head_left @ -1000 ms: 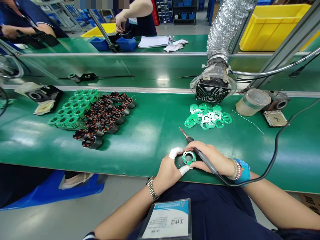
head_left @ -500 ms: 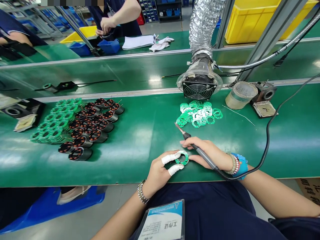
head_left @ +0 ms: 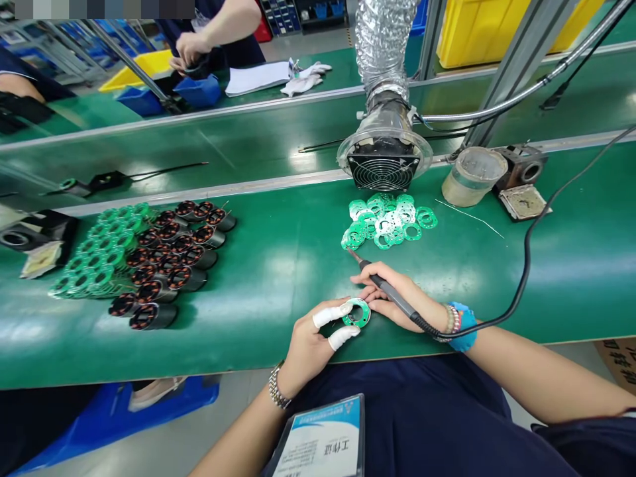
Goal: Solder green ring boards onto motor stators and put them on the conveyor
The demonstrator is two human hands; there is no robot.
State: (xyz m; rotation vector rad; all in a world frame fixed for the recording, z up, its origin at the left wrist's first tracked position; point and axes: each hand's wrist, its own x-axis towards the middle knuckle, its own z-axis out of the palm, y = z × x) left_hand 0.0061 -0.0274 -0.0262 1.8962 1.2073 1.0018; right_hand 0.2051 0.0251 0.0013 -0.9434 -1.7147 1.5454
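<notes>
My left hand point(head_left: 315, 334), with white covers on thumb and forefinger, pinches a ring-shaped green circuit board point(head_left: 364, 317) near the table's front edge. In my right hand point(head_left: 405, 298) is a soldering iron point(head_left: 397, 301), its tip pointing up and left, away from the held board. The right fingertips reach to the far side of that board; whether they press on it I cannot make out. Beyond the iron's tip lies a loose pile of green ring boards point(head_left: 382, 222). What sits under the held board is mostly hidden.
At left stand several motor stators with copper windings point(head_left: 169, 245) beside stacked green boards point(head_left: 99, 252). A fume fan point(head_left: 382, 171) hangs behind the pile. A tub point(head_left: 474, 177), solder wire point(head_left: 470, 217) and iron stand point(head_left: 527, 172) are at right. A co-worker's hands point(head_left: 191, 50) work across the bench.
The right fingers have drawn in against the far side of the held board, and the iron has come slightly lower and left. The whole view has shifted a little.
</notes>
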